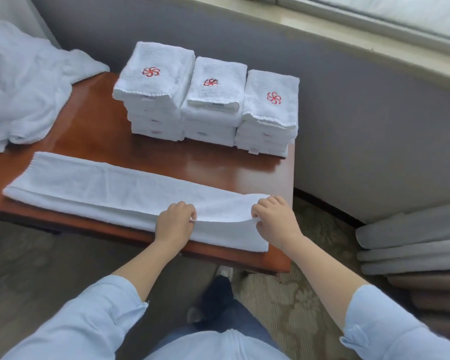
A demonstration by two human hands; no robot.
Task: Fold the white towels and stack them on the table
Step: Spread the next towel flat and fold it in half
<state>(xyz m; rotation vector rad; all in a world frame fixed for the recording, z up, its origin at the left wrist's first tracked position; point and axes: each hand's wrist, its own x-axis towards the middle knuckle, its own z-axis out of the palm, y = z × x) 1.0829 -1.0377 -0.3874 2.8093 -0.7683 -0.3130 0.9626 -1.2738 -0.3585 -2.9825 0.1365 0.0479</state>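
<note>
While folded stacks (211,105) sat behind on the worktop (94,120), the left hand (176,219) and right hand (273,219) pinched the long towel (102,188) by its end, seemingly to fold it.

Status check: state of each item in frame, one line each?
long towel: folded lengthwise into a strip, flat on the table, top layer at its right end lifted.
left hand: pinches the towel's lifted edge.
right hand: pinches the same edge at the corner.
left stack: folded, logo up.
middle stack: folded, logo up.
right stack: folded, logo up.
loose towels: crumpled, unfolded, at the table's left end.
</note>
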